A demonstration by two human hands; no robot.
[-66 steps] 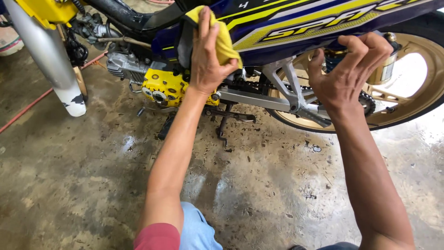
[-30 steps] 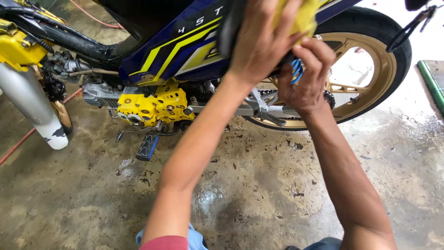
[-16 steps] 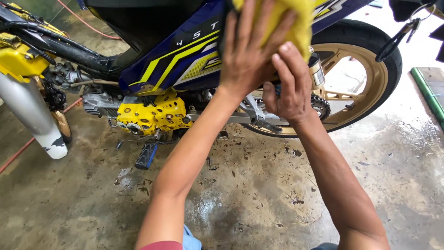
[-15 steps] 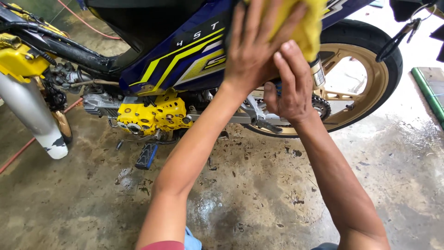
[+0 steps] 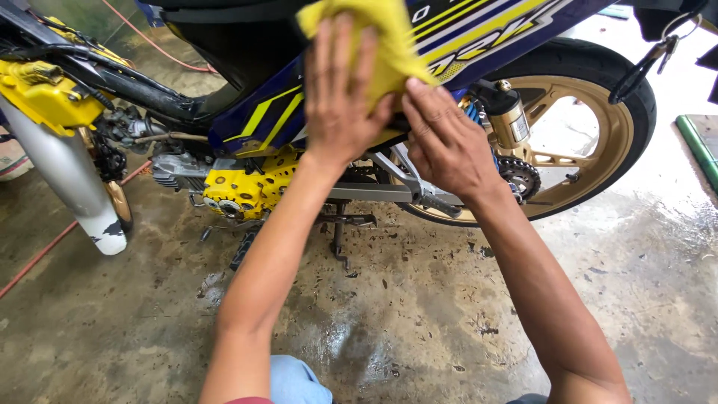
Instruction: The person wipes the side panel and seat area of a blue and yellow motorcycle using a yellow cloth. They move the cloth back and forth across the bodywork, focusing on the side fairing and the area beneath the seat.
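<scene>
Concrete floor (image 5: 419, 322): grey, mottled, wet in patches, with a brighter wet sheen toward its right edge. Red hose (image 5: 45, 251): runs across the floor at the left edge.

Motorcycle (image 5: 247, 123): stands on the floor, side-on; blue bodywork with yellow stripes. Engine cover (image 5: 247, 187): yellow, low on the frame. Rear wheel (image 5: 591, 127): gold rim, black tyre, right of centre. Chrome exhaust (image 5: 67, 179): slants down at the left. Centre stand (image 5: 340, 236): black, foot on the floor under the frame.

Yellow cloth (image 5: 389, 45): pressed against the blue side panel, near the top edge of view.

Left hand (image 5: 340, 97): laid flat on the cloth, fingers stretched and slightly spread, holding it to the panel.

Right hand (image 5: 445, 142): just beside the left, fingertips touching the cloth's lower edge, fingers close together and gently bent; whether they pinch the cloth cannot be told.

Green strip (image 5: 699, 150): lies at the floor's far right edge.
</scene>
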